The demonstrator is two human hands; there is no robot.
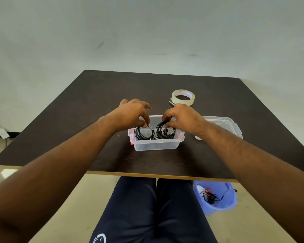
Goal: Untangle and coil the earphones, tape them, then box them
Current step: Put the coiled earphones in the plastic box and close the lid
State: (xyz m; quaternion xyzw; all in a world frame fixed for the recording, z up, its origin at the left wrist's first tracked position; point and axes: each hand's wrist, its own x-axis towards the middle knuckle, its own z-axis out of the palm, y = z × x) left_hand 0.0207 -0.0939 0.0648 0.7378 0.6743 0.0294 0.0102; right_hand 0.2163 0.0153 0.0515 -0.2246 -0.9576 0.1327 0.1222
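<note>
Where both hands meet, coiled earphones [162,131] between pinching fingers [167,122].

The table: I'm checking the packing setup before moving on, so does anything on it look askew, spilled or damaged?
Nothing stands out. Both hands, left hand and right hand, hold coiled earphones at the open clear box. Its lid lies flat beside it and the tape roll lies flat behind.

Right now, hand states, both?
Left hand: closed, pinching the left earphone coil.
Right hand: closed, pinching the right earphone coil.
</note>
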